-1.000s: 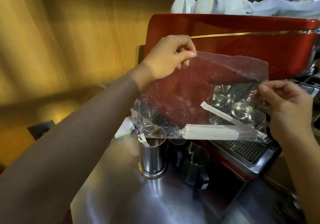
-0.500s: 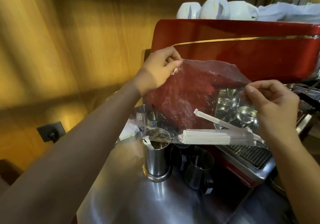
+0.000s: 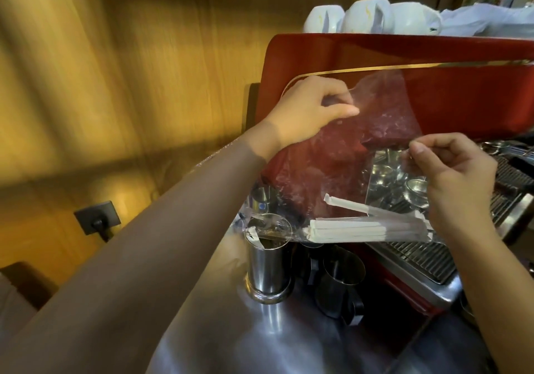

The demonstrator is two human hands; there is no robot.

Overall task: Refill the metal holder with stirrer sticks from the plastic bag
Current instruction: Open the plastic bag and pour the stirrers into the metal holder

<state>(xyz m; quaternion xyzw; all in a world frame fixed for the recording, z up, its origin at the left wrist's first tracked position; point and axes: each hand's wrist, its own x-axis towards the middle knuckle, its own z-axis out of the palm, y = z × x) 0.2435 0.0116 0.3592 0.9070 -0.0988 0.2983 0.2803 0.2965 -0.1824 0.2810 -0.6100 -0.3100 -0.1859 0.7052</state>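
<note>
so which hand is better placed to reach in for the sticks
Probably the right hand: it pinches the plastic bag just above the stirrer sticks. The left hand holds the far top corner.

café bar | red espresso machine (image 3: 433, 90) (cups (image 3: 367, 16) stacked on top) | steel counter (image 3: 260, 339), milk jugs (image 3: 341, 284)

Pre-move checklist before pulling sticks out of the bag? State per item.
1. Left hand pinching plastic bag top edge: ok.
2. Right hand pinching the opposite edge: ok.
3. Bag mouth open wide enough to reach in: cannot tell.
4. Stirrer sticks gathered at the bag's bottom, one loose and tilted: ok.
5. Metal holder upright, nearly empty, below the bag: ok.
6. A hand free to grab sticks: not ok.
</note>
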